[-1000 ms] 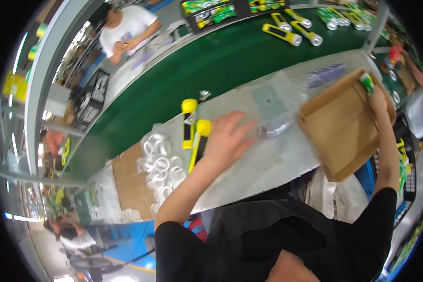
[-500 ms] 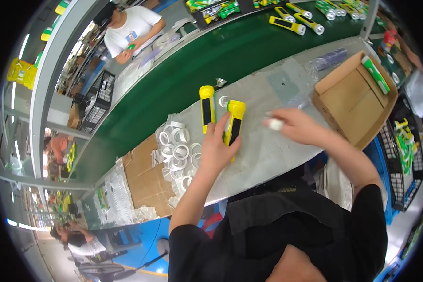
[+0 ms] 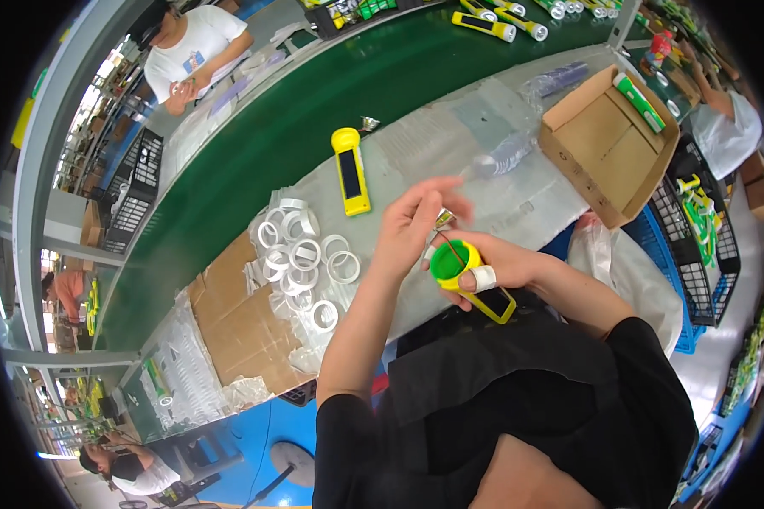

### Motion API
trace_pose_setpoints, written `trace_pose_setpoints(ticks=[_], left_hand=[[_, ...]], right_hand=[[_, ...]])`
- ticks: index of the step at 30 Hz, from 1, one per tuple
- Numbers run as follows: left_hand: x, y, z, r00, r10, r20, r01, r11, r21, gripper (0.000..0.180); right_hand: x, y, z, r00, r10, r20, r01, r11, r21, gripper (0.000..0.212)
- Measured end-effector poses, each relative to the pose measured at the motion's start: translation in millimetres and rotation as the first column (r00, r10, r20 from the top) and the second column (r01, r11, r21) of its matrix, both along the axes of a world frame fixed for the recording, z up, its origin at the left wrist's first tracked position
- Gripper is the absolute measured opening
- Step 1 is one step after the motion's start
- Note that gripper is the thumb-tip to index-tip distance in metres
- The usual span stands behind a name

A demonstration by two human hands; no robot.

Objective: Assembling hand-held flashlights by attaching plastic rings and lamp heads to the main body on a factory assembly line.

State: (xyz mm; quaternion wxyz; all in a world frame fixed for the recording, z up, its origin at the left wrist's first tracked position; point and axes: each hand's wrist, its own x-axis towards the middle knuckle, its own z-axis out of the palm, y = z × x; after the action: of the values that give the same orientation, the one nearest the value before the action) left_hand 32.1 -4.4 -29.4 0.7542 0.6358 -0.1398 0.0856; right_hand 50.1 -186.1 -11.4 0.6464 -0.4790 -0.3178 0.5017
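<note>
Wire (image 3: 452, 244) may tear if your left hand (image 3: 411, 222), fingers' grip unclear, tugs against the torch (image 3: 486, 300) your right hand (image 3: 509, 260) clamps

The near flashlight (image 3: 442, 263) is yellow with a green inside; the left flashlight (image 3: 351, 171) is yellow with a black panel. The rings (image 3: 318, 248) are white, the right carton (image 3: 607, 157) brown, the far belt (image 3: 255, 178) dark green.

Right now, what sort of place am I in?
Probably a flashlight assembly workshop: a long green belt-like surface, a pile of white plastic rings, and a yellow flashlight body, open-ended, in your right hand.
</note>
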Motion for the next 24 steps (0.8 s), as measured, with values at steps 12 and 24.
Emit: trace_pose_setpoints(ticks=[12,24], left_hand=[[-7.7,-54.0,-5.4,0.929,0.006,0.371,-0.168,0.899,0.405,0.025],[93.6,-63.1,-66.0,0.928,0.122,0.351,-0.358,0.547,0.756,0.052]], right_hand=[[-9.1,-33.4,-26.7,0.831,-0.555,-0.028,0.556,0.829,0.065,0.042],[6.1,-68.1,-24.5,0.707,-0.696,-0.123,0.704,0.71,0.028,0.039]])
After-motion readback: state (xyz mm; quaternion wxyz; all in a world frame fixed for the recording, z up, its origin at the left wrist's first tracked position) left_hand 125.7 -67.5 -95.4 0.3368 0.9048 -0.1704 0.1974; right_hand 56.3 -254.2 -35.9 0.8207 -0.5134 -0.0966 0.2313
